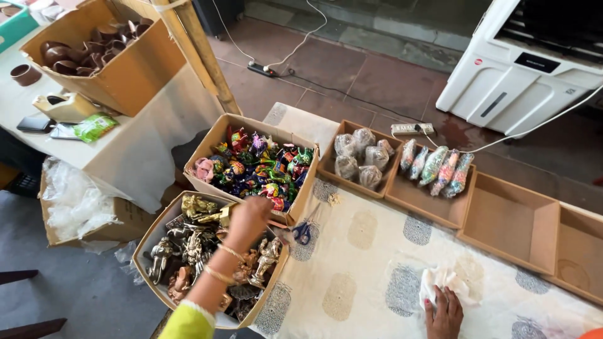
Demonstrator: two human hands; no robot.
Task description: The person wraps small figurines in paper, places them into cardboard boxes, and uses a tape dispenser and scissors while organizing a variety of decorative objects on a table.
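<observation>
My left hand (246,220) reaches over the cardboard box of metal figurines (157,235), its fingers curled near the rim of the box of colourful painted figures (207,147); whether it grips anything is hidden. Gold bangles circle that wrist above a yellow-green sleeve. My right hand (445,314) rests at the bottom edge on a crumpled white cloth (440,282) lying on the patterned tablecloth (358,276). Blue-handled scissors (303,231) lie between the colourful box and the cloth.
Wooden trays run along the table: one with wrapped bundles (361,157), one with several wrapped long pieces (436,166), two bare ones (512,223). A box of brown clay cups (94,50) sits on the left table. A white air cooler (527,63) and power strips stand on the floor.
</observation>
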